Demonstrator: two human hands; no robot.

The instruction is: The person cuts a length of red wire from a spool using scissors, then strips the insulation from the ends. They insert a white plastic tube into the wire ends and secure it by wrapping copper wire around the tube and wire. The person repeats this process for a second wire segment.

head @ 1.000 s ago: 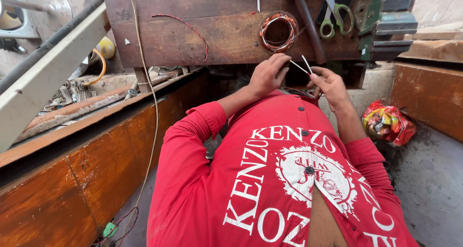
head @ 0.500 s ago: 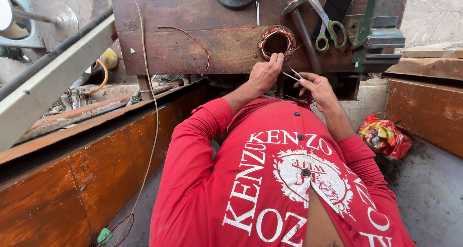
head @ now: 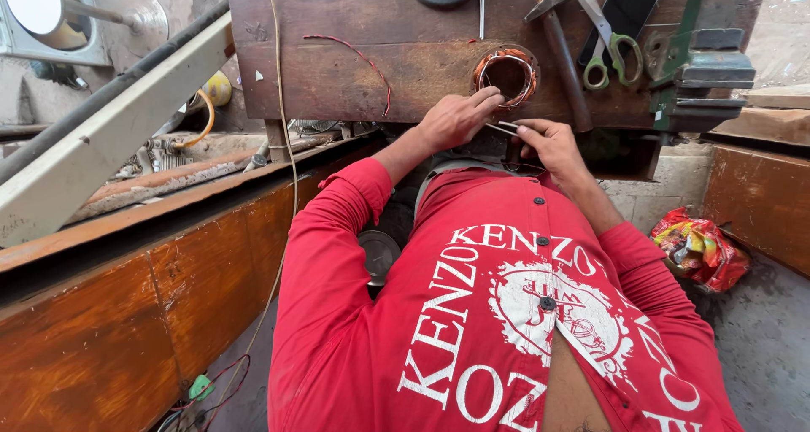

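My left hand (head: 456,118) reaches to the edge of a dark wooden bench (head: 337,69), fingertips touching a ring-shaped coil of copper wire (head: 506,73) lying on it. My right hand (head: 550,143) sits just below the bench edge and pinches thin pale strips (head: 504,126) that stick out toward the left hand. Both arms wear red sleeves. A red buttoned shirt with white print (head: 506,314) fills the lower view.
On the bench lie a hammer (head: 558,40), green-handled scissors (head: 603,35), a loose red wire (head: 359,56) and a green vise (head: 704,61). A crumpled red wrapper (head: 699,248) lies at right. An orange wooden panel (head: 126,314) and a white beam (head: 110,137) stand left.
Both hands have moved up toward the bench. The left hand now touches the copper coil, and the strips are held closer to the bench edge.
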